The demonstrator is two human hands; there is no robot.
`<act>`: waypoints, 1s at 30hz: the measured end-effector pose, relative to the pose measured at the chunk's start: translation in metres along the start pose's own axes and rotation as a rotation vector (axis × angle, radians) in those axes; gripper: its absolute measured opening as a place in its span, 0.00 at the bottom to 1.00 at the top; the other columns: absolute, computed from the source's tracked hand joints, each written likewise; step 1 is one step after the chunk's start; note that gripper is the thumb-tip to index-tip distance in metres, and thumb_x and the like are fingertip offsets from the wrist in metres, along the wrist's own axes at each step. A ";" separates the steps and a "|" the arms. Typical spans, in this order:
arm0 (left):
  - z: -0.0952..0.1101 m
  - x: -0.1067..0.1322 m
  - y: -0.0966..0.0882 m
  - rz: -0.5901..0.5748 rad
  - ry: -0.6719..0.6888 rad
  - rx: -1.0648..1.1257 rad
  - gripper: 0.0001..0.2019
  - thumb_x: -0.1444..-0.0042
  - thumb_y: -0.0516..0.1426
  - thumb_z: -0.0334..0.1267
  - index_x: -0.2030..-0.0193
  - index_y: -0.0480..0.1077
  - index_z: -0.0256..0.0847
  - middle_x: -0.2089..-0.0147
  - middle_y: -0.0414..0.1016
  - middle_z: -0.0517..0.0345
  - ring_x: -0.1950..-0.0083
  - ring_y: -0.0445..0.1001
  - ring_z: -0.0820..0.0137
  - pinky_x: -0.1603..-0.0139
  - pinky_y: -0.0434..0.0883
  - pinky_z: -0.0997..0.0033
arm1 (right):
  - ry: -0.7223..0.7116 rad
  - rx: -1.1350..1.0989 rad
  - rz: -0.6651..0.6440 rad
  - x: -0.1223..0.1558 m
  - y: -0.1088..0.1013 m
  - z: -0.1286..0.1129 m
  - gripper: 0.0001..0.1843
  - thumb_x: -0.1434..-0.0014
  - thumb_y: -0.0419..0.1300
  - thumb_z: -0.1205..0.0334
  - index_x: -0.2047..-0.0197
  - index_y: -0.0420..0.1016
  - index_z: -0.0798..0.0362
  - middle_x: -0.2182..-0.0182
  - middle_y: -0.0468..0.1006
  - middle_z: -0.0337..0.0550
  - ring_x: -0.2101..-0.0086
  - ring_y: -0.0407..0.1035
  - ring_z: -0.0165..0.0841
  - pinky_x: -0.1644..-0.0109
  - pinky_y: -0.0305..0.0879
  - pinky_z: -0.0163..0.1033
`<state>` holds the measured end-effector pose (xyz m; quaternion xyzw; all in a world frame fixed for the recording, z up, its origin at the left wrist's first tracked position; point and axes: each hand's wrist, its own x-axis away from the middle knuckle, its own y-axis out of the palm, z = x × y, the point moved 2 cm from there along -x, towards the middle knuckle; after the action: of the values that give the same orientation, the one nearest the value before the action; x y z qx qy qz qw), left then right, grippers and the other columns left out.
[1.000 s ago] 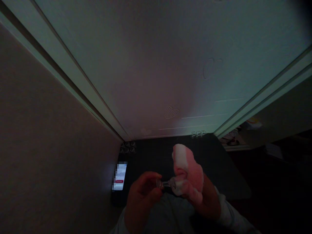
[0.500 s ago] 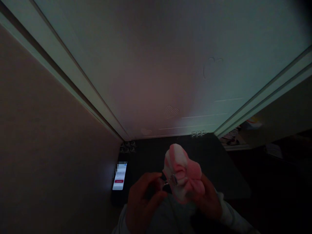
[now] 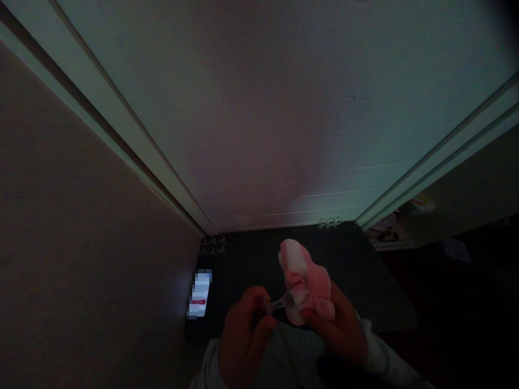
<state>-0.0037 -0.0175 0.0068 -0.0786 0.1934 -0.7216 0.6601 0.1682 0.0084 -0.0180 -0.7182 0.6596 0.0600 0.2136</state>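
Observation:
My left hand (image 3: pixel 247 329) is closed, with thumb and fingers pinching one end of a small clear stemmed glass (image 3: pixel 278 304). Its stem points right, and the other end rests against a striped pink-and-white cloth (image 3: pixel 318 283). The cloth is bunched up in my right hand (image 3: pixel 343 329), whose thumb presses on it near the glass. Dim light hides the finer shape of the glass.
Both hands are above a dark tabletop (image 3: pixel 251 265). At its left edge lies a lit phone (image 3: pixel 199 294). Several small clear pieces stand at the back left (image 3: pixel 213 245) and back right (image 3: pixel 330 222). A pale panel with embossed hearts (image 3: pixel 243 135) rises behind; a wall (image 3: pixel 81 243) borders the left.
The cloth has turned and shifted slightly right, so more of the glass's stem shows. My left hand has moved slightly right, still pinching the glass.

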 end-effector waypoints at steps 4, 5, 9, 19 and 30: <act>0.001 -0.003 0.005 -0.037 -0.162 0.116 0.23 0.41 0.41 0.58 0.74 0.59 0.42 0.79 0.57 0.66 0.79 0.57 0.73 0.78 0.56 0.74 | -0.056 0.020 -0.036 0.001 0.002 -0.001 0.13 0.49 0.62 0.62 0.58 0.77 0.46 0.61 0.80 0.45 0.62 0.73 0.43 0.58 0.70 0.44; -0.001 -0.003 0.006 -0.046 -0.207 0.155 0.23 0.41 0.41 0.59 0.74 0.59 0.42 0.80 0.56 0.66 0.79 0.57 0.73 0.78 0.55 0.74 | -0.073 0.026 -0.041 0.001 0.002 -0.001 0.15 0.50 0.62 0.63 0.57 0.76 0.46 0.61 0.80 0.45 0.61 0.73 0.43 0.57 0.70 0.44; -0.017 -0.005 0.010 -0.134 -0.386 0.358 0.25 0.43 0.40 0.61 0.77 0.58 0.42 0.85 0.57 0.67 0.82 0.54 0.74 0.79 0.54 0.74 | -0.149 0.043 -0.078 -0.002 0.003 -0.005 0.16 0.51 0.61 0.67 0.58 0.78 0.45 0.62 0.81 0.44 0.63 0.74 0.42 0.61 0.72 0.42; -0.022 -0.006 0.003 0.070 -0.129 0.198 0.24 0.43 0.49 0.56 0.49 0.63 0.40 0.61 0.73 0.52 0.70 0.70 0.70 0.70 0.69 0.71 | 0.176 -0.174 -0.042 -0.004 0.010 0.016 0.15 0.49 0.62 0.59 0.56 0.75 0.51 0.61 0.78 0.47 0.62 0.72 0.40 0.59 0.68 0.42; 0.006 -0.007 -0.004 0.130 0.572 -0.539 0.08 0.39 0.51 0.38 0.58 0.70 0.41 0.66 0.78 0.55 0.66 0.77 0.70 0.67 0.75 0.73 | 0.519 -0.583 -0.074 0.007 0.017 0.034 0.16 0.48 0.60 0.48 0.62 0.75 0.52 0.70 0.76 0.41 0.71 0.68 0.32 0.68 0.65 0.35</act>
<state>-0.0040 -0.0114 0.0150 -0.0326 0.5565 -0.5944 0.5796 0.1593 0.0148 -0.0547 -0.7632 0.6208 0.0535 -0.1712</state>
